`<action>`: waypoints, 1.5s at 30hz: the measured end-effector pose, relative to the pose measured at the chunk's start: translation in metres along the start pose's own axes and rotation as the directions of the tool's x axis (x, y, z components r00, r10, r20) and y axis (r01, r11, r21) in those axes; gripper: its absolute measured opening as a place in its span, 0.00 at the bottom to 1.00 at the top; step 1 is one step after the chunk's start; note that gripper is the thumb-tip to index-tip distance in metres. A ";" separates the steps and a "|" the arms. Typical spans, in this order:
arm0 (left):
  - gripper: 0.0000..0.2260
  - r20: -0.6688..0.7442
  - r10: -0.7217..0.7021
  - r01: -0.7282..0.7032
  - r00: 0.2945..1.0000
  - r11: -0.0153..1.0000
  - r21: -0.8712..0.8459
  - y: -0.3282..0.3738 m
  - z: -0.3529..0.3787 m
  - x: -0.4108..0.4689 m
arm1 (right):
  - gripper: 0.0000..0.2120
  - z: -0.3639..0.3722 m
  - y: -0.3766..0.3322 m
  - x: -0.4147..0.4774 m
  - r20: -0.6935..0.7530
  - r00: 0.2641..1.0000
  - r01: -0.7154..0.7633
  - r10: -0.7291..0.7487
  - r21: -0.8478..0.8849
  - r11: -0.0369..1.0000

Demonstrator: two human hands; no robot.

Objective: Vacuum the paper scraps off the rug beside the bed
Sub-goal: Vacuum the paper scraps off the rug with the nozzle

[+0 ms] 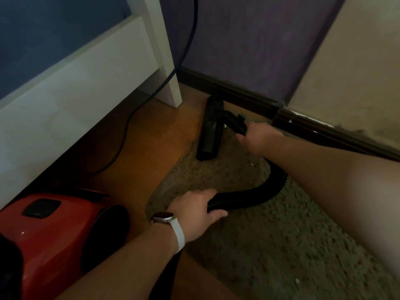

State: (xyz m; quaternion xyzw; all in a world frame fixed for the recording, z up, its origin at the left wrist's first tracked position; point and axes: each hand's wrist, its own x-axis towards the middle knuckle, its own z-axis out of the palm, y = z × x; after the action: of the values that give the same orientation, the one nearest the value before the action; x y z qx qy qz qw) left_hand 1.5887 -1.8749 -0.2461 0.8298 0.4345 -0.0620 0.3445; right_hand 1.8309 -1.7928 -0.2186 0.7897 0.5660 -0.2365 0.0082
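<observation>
The right hand [257, 138] grips the nozzle [211, 128] neck, its long axis pointing toward the wall, while the left hand [194, 210] clasps the hose [259, 191].

— Where's the vacuum?
— Lower left of the frame: a red canister vacuum [54, 230] with a dark panel on top, just beside the white bed [75, 83].
— And the hose?
— The black ribbed hose [259, 191] curves across the middle of the frame in an arc, up to the nozzle. The left hand [194, 211] grips it mid-length and the right hand [257, 137] grips its far end.
— The nozzle?
— The black, long floor nozzle [211, 131] lies flat at upper centre, across the rug's far edge.
— Rug and scraps?
— The olive shaggy rug [281, 234] fills the lower right. One tiny white paper scrap [252, 164] lies near the hose bend, another [297, 280] toward the bottom right.
</observation>
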 end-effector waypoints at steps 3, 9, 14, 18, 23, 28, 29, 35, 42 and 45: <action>0.16 0.010 0.006 -0.006 1.000 0.999 0.036 -0.001 -0.001 0.005 | 0.24 0.003 0.007 0.001 0.033 0.999 -0.004 0.003 0.022 1.000; 0.18 0.033 0.041 -0.044 0.999 0.994 0.101 -0.005 0.008 -0.002 | 0.23 0.013 0.022 -0.011 0.047 0.996 -0.082 0.078 0.103 0.991; 0.18 0.059 0.072 -0.079 0.996 0.990 0.120 -0.002 0.012 -0.006 | 0.22 0.018 0.036 -0.023 0.081 0.987 -0.147 0.137 0.142 0.979; 0.17 0.068 0.104 -0.111 0.992 0.988 0.104 0.013 0.019 -0.010 | 0.22 0.018 0.060 -0.037 0.107 0.977 -0.200 0.185 0.154 0.968; 0.17 0.056 0.111 -0.115 0.992 0.990 0.082 0.016 0.019 -0.007 | 0.22 0.012 0.062 -0.042 0.093 0.978 -0.197 0.189 0.094 0.976; 0.20 0.049 0.078 -0.081 0.996 0.994 0.079 0.007 0.009 -0.008 | 0.21 0.009 0.041 -0.029 0.047 0.990 -0.135 0.130 0.114 0.984; 0.20 0.051 0.077 -0.081 0.996 0.993 0.087 0.007 0.007 -0.007 | 0.21 0.008 0.039 -0.028 0.044 0.991 -0.130 0.125 0.114 0.985; 0.21 0.011 0.085 -0.085 0.996 0.984 0.157 0.001 -0.001 -0.009 | 0.22 0.010 0.026 -0.024 0.048 0.997 -0.065 0.059 0.126 0.990; 0.21 0.026 0.064 -0.067 0.998 0.983 0.171 -0.002 0.001 -0.007 | 0.20 0.014 0.015 -0.021 0.020 1.000 -0.021 0.019 0.085 0.996; 0.19 0.068 0.056 -0.067 0.996 0.982 0.179 0.004 0.007 -0.003 | 0.21 0.015 0.020 -0.021 0.026 0.999 -0.040 0.039 0.065 0.997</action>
State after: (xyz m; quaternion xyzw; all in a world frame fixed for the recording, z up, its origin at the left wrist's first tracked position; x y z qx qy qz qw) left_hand 1.5917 -1.8829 -0.2480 0.8684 0.3903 -0.1165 0.2828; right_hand 1.8382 -1.8229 -0.2295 0.7975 0.5422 -0.2645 -0.0057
